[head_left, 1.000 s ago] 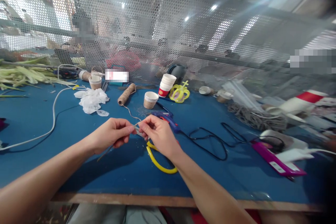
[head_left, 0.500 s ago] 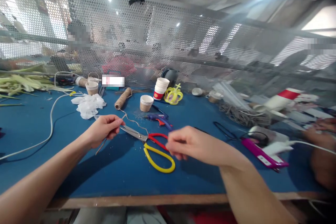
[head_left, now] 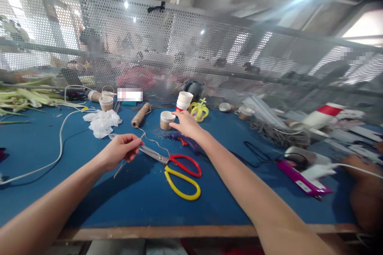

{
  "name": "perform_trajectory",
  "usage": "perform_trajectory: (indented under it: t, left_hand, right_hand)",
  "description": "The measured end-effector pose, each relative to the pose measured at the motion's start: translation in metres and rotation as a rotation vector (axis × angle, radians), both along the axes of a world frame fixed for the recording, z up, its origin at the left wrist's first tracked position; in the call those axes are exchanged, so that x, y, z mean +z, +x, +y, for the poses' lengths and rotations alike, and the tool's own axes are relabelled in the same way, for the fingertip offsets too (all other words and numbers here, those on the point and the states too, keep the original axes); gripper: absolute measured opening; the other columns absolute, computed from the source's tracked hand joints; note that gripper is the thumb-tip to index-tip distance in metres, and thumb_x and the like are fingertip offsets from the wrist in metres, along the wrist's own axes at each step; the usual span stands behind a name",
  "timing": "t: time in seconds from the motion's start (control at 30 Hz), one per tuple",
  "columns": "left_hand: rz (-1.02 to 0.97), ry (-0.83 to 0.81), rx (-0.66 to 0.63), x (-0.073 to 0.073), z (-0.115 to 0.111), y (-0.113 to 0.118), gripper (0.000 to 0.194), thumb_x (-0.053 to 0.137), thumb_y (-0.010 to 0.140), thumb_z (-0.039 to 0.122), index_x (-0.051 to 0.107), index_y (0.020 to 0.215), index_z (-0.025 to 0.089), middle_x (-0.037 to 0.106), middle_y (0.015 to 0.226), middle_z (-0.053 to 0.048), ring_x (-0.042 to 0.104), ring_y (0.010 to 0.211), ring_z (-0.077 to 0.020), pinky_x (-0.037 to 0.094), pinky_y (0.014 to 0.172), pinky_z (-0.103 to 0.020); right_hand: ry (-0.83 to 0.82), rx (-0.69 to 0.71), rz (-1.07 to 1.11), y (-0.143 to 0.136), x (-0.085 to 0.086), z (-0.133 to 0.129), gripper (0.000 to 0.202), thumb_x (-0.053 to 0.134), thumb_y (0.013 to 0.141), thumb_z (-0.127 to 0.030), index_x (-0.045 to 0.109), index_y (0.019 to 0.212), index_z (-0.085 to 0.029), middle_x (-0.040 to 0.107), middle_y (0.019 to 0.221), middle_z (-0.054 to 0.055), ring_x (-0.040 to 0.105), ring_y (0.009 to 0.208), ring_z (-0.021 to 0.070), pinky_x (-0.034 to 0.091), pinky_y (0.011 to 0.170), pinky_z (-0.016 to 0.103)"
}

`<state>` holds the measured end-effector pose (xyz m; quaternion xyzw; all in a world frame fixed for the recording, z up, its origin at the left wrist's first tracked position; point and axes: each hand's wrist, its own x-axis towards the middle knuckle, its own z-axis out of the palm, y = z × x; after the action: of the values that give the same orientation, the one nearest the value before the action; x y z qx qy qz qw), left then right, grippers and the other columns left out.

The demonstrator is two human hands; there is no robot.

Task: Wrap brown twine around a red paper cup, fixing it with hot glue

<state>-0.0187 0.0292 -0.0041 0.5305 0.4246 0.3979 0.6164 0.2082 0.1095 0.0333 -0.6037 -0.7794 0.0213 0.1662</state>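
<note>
The left hand (head_left: 125, 151) pinches twine (head_left: 119, 168) between closed fingers above a blue table (head_left: 98, 207), near scissors (head_left: 163, 159). The right hand (head_left: 187, 124), fingers parted, reaches to a twine-wrapped paper cup (head_left: 166, 120), apparently at its side; contact is hard to tell.

Left hand (head_left: 125, 151) pinches twine (head_left: 119, 169); right hand (head_left: 187, 124) beside cup (head_left: 165, 122)

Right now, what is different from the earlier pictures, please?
The right hand let go of the twine and moved forward to the brown-and-white cup, fingers open beside it. The left hand still pinches the twine; the cup and scissors stayed in place.
</note>
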Motion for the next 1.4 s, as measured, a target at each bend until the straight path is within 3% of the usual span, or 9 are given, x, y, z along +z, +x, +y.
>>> perform_trajectory:
  t: [0.2,0.4,0.53,0.63,0.73,0.87,1.2,1.3,1.4]
  left_hand:
    - [-0.054,-0.008,-0.008,0.001,0.001,-0.002,0.028,0.064,0.067,0.039,0.057,0.071,0.012,0.05,0.054,0.005,0.042,0.039,-0.0038,0.029,0.037,-0.017]
    - [-0.053,-0.017,-0.029,0.001,0.0,-0.002,0.027,0.062,0.07,0.038,0.057,0.07,0.012,0.05,0.055,0.005,0.043,0.038,-0.0033,0.029,0.037,-0.017]
    - [-0.051,-0.018,-0.031,0.002,0.0,-0.001,0.027,0.063,0.069,0.039,0.057,0.069,0.012,0.05,0.054,0.004,0.043,0.038,-0.0034,0.029,0.036,-0.017]
    - [-0.07,-0.027,-0.052,0.002,-0.002,0.001,0.028,0.063,0.069,0.04,0.057,0.069,0.012,0.051,0.054,0.004,0.043,0.037,-0.0035,0.029,0.036,-0.017]
    - [-0.099,-0.045,-0.085,0.003,-0.006,0.003,0.028,0.064,0.069,0.039,0.056,0.069,0.012,0.051,0.053,0.004,0.043,0.036,-0.0034,0.029,0.035,-0.016]
    - [-0.13,-0.096,-0.157,0.006,-0.013,0.008,0.029,0.064,0.069,0.04,0.057,0.071,0.012,0.051,0.05,0.005,0.043,0.034,-0.0033,0.029,0.033,-0.015]
    - [-0.133,-0.143,-0.275,0.005,-0.018,0.009,0.026,0.06,0.074,0.037,0.06,0.077,0.011,0.051,0.048,0.005,0.041,0.031,-0.0023,0.027,0.031,-0.014]
    - [-0.126,-0.144,-0.268,0.006,-0.019,0.009,0.027,0.062,0.072,0.038,0.06,0.076,0.012,0.05,0.047,0.005,0.039,0.03,-0.0018,0.025,0.03,-0.013]
    - [-0.139,-0.135,-0.233,0.007,-0.018,0.01,0.029,0.063,0.07,0.039,0.06,0.075,0.012,0.05,0.046,0.005,0.039,0.03,-0.0024,0.025,0.03,-0.014]
  right_hand:
    - [0.029,-0.028,-0.106,-0.022,-0.015,0.033,0.017,0.056,0.075,-0.021,0.067,0.082,-0.011,0.056,0.097,0.017,0.052,0.095,0.0274,0.038,0.08,0.034]
    - [0.051,0.129,-0.106,-0.033,-0.016,0.03,0.017,0.054,0.078,-0.024,0.067,0.084,-0.014,0.057,0.1,0.012,0.054,0.094,0.0221,0.039,0.081,0.029]
    - [0.078,0.185,-0.032,-0.036,-0.008,0.012,0.028,0.06,0.074,-0.019,0.062,0.101,-0.014,0.053,0.113,0.013,0.051,0.102,0.0251,0.038,0.086,0.033]
    - [0.083,0.249,0.081,-0.038,0.004,-0.016,0.028,0.051,0.081,-0.026,0.058,0.107,-0.016,0.056,0.111,0.01,0.054,0.099,0.0199,0.041,0.085,0.031]
    - [-0.208,0.462,0.473,-0.042,0.008,-0.047,0.027,0.049,0.082,-0.034,0.059,0.098,-0.016,0.064,0.088,0.005,0.06,0.079,0.0147,0.047,0.071,0.028]
    - [-0.403,0.488,0.796,-0.046,0.0,-0.075,0.014,0.06,0.074,-0.029,0.058,0.079,-0.016,0.062,0.07,0.0,0.057,0.065,0.0114,0.045,0.061,0.025]
    - [-0.334,0.409,0.848,-0.04,-0.01,-0.084,0.024,0.059,0.074,-0.035,0.052,0.064,-0.015,0.047,0.054,-0.004,0.039,0.049,0.0061,0.032,0.047,0.02]
    - [-0.424,0.441,0.94,-0.038,-0.011,-0.082,0.027,0.061,0.071,-0.04,0.054,0.077,-0.015,0.054,0.066,-0.001,0.048,0.056,0.0081,0.039,0.053,0.022]
    - [-0.451,0.491,0.998,-0.036,-0.011,-0.081,0.039,0.048,0.078,-0.051,0.053,0.088,-0.014,0.056,0.077,0.004,0.053,0.064,0.0109,0.043,0.058,0.025]
